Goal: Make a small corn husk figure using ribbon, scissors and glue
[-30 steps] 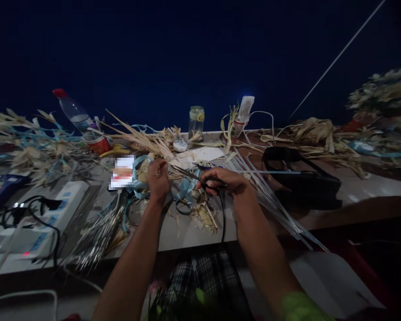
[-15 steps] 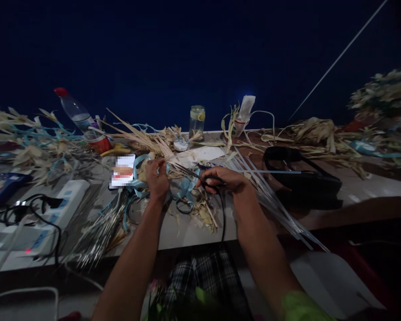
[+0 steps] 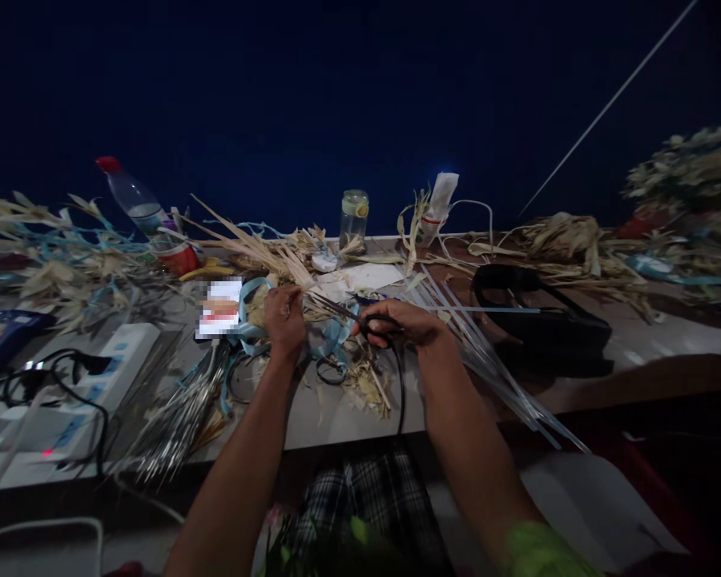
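Black-handled scissors (image 3: 338,308) are in my right hand (image 3: 409,320), fingers through and round the handle loops, blades pointing left. Just left of the blade tips, my left hand (image 3: 284,320) is closed in a pinch; what lies between its fingertips is too small and dark to make out. Light blue ribbon (image 3: 332,340) lies curled between and below the two hands, and more loops show beside my left wrist. Behind the hands spread pale dried husk strips (image 3: 264,255). Husk scraps (image 3: 368,386) litter the table below the scissors.
A lit phone (image 3: 221,308), a bundle of thin wires (image 3: 183,421) and a white power strip (image 3: 108,385) lie to the left. Clear rods (image 3: 486,361) and a black bag-like object (image 3: 546,336) are on the right. A jar (image 3: 354,216) and a tilted bottle (image 3: 133,196) stand behind.
My left hand has turned slightly, and the light blue bit at its fingertips no longer shows. The scissors stay nearly in place in my right hand.
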Tool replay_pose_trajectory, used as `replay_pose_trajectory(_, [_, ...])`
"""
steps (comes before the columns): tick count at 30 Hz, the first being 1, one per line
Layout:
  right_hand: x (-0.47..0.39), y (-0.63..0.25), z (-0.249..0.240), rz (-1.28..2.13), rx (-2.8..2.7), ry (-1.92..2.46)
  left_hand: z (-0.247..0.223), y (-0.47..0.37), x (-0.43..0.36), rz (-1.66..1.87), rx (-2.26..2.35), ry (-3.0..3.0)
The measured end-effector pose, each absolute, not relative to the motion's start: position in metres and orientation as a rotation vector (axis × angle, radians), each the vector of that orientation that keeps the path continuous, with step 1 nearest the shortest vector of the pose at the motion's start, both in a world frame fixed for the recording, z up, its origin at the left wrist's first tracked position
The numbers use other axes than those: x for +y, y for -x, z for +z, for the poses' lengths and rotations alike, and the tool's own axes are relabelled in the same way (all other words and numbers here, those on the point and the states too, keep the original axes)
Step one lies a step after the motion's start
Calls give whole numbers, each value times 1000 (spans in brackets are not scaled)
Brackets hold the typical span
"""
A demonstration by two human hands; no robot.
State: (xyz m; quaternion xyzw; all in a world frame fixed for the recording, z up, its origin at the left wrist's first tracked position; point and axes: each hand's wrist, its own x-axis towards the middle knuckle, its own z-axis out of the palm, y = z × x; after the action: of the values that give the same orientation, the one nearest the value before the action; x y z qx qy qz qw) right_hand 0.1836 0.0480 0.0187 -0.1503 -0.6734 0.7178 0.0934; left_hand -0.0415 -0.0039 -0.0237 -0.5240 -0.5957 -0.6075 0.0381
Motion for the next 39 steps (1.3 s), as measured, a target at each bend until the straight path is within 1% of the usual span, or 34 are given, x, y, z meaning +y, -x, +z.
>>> replay_pose_trajectory(24, [48, -183, 17, 2118, -1971, 514, -22, 38, -4, -1874, -1756, 1651])
replay_pose_trajectory(30, [47, -182, 19, 2134, -1952, 510, -22, 38, -3, -1900, -1806, 1643])
replay_pose_trajectory(39, [47, -182, 20, 2082, -2009, 515, -23, 38, -3, -1927, -1768, 1657])
